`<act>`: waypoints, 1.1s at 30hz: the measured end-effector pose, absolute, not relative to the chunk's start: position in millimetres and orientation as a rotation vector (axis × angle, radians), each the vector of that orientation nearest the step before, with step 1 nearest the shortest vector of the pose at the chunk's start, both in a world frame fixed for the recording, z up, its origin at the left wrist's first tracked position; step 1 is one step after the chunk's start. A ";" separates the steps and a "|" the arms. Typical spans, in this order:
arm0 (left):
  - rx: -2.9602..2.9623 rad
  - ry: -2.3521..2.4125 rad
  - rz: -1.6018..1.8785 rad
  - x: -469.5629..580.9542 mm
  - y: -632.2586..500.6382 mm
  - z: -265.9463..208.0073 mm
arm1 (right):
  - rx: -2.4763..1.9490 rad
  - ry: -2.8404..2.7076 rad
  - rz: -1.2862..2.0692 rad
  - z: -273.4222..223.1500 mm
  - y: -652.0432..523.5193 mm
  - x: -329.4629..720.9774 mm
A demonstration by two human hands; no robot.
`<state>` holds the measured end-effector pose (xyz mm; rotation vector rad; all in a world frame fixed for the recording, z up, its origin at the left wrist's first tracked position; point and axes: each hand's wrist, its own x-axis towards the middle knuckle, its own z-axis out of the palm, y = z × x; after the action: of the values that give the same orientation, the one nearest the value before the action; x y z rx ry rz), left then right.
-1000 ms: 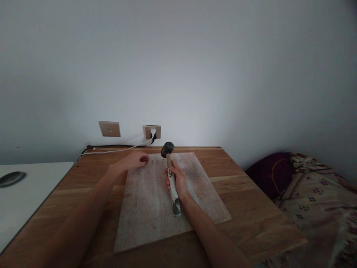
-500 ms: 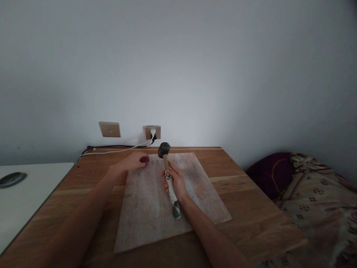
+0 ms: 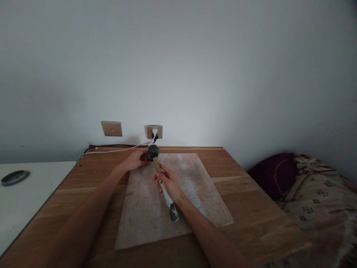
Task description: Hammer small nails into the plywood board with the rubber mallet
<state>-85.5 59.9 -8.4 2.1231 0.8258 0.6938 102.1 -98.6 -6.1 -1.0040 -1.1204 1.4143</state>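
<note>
- In the head view, a plain pale wall [image 3: 195, 74] fills the upper part of the scene, with a brown wooden tabletop [image 3: 251, 208] set against it.
- Low on the wall are 2 beige plates: a left plate [image 3: 111, 128] and a socket [image 3: 160, 134] holding a white plug [image 3: 155, 131]. A white cable [image 3: 119, 150] and a black cable [image 3: 119, 145] run left along the table's back edge.
- On the tabletop lies a worn, pinkish-grey board [image 3: 145, 216], its surface stained and scuffed.
- A row of small, thin dark marks [image 3: 171, 161], perhaps nails, crosses the board near its far edge; they are too small to make out surely.
- The right hand [image 3: 169, 184] grips a mallet [image 3: 166, 192] midway along its handle, above the board. The dark head points away from the person; the handle is bare wood near it, whitish lower down and dark at the butt.
- The left hand [image 3: 135, 160] is at the board's far left corner, fingers curled, just beside the mallet's head, which hides part of the fingertips. Whether they pinch anything, I cannot tell.
- Left of the table, a white surface [image 3: 28, 201] bears a dark round object [image 3: 15, 177].
- To the right are a purple cushion [image 3: 267, 175] and a patterned cloth [image 3: 320, 201].
</note>
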 end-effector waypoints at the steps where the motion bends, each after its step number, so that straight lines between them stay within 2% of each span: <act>1: 2.115 0.830 0.706 -85.3 60.3 -9.5 | -1.006 -1.123 1.413 -6.3 -97.6 102.7; 14: 2.001 0.731 0.827 -85.7 69.1 -22.9 | -1.074 -1.190 1.416 -7.7 -99.1 100.9; 33: 1.958 0.704 0.736 -85.5 64.8 -18.2 | -1.070 -1.166 1.406 -5.5 -99.7 101.2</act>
<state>-85.5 64.8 -18.2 1.9577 0.7040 0.7356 101.2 -99.7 -5.5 -1.0703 -1.1662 1.4059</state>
